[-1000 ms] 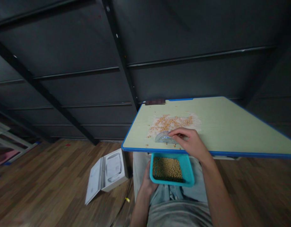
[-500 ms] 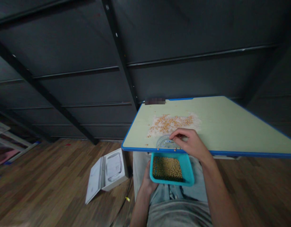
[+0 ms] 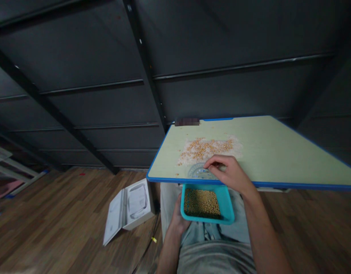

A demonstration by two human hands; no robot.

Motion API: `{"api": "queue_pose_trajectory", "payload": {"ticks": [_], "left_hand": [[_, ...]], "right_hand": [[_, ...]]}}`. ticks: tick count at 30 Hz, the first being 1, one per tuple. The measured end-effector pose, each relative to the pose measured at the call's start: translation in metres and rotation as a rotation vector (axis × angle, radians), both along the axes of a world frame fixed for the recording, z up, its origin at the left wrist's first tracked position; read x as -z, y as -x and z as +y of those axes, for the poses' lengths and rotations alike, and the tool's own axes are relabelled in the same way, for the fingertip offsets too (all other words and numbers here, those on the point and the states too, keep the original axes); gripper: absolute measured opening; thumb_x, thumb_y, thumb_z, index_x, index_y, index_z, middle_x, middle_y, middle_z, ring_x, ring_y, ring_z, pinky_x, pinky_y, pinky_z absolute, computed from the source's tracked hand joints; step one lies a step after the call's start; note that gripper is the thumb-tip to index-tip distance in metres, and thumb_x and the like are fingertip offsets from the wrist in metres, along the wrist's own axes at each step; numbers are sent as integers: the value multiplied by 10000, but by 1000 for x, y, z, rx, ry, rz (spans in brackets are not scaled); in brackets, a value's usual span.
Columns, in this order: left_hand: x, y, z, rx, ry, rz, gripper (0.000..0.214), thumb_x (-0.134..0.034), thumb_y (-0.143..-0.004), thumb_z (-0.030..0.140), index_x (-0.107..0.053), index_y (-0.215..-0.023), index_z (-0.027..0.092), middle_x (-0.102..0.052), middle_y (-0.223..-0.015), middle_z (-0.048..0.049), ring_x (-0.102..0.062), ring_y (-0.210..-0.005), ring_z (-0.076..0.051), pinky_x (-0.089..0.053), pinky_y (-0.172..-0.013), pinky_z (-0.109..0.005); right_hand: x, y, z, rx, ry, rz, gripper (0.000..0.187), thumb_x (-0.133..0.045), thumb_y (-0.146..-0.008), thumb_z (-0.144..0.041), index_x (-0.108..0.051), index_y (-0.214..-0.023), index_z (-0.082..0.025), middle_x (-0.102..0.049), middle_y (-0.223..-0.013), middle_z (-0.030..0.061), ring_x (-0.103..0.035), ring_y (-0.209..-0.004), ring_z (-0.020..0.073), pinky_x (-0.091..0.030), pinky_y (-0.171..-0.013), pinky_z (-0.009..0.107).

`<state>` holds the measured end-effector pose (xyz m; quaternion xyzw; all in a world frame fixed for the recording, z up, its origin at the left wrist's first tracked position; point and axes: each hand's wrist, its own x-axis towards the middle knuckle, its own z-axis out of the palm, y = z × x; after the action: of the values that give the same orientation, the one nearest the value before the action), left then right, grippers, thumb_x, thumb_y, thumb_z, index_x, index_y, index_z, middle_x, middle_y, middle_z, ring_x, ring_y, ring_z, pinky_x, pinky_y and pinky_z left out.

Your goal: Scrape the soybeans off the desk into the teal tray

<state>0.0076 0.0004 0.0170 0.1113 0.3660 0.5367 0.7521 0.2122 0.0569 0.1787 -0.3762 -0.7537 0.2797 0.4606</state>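
My right hand (image 3: 225,170) is closed in a pinch on a clear protractor (image 3: 199,171), which lies near the front edge of the pale green tabletop (image 3: 289,152). Beyond the protractor, soybeans (image 3: 202,147) are spread among white rice-like grains (image 3: 218,146). Below the edge, over my lap, my left hand (image 3: 179,215) grips the left side of a turquoise plastic basket (image 3: 227,205). Many soybeans (image 3: 205,201) lie in the basket, mostly at its left. The fingers of my left hand are partly hidden beneath it.
An open white box (image 3: 138,203) stands on the wooden floor (image 3: 86,213) to the left, with a dark cable (image 3: 148,247) nearby. A blue rim (image 3: 300,186) edges the table. A dark panelled wall (image 3: 221,45) rises behind it.
A few soybeans at the table's front edge, just before the protractor, are gone from the tabletop. The protractor and my right hand have shifted very slightly left; the basket stays in place.
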Motion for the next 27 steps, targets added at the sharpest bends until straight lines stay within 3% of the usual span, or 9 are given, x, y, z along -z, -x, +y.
{"api": "queue_pose_trajectory", "payload": {"ticks": [10,16,21,27], "left_hand": [[-2,0,0,3,4,-4,308,-795,-763,455,-782,-882,171,-820,-829,-73,-736,-1063,-309,-566,-986,-421],[-1,0,0,1,10,-5,320,-805,-751,492,-775,-843,187,-819,-812,-71,-737,-1064,-312,-568,-987,-441],[-1,1,1,-2,12,-11,353,-817,-740,488,-785,-919,186,-827,-852,-70,-737,-1072,-319,-562,-1001,-452],[-1,1,-1,7,5,-6,337,-776,-786,476,-780,-924,168,-825,-855,-80,-741,-1061,-317,-558,-1008,-452]], "right_hand": [[8,1,9,152,-83,9,215,-592,-920,-140,-773,-939,-256,-790,-956,22,-715,-909,198,-527,-809,350],[9,-2,10,292,-143,61,219,-579,-927,-162,-780,-954,-245,-788,-989,45,-704,-911,213,-523,-748,343],[15,-4,15,417,-125,126,244,-557,-919,-168,-781,-995,-228,-786,-1049,70,-707,-960,233,-539,-725,346],[17,-5,17,444,-122,113,262,-561,-902,-174,-794,-1016,-217,-786,-1053,87,-710,-941,243,-554,-719,361]]}}
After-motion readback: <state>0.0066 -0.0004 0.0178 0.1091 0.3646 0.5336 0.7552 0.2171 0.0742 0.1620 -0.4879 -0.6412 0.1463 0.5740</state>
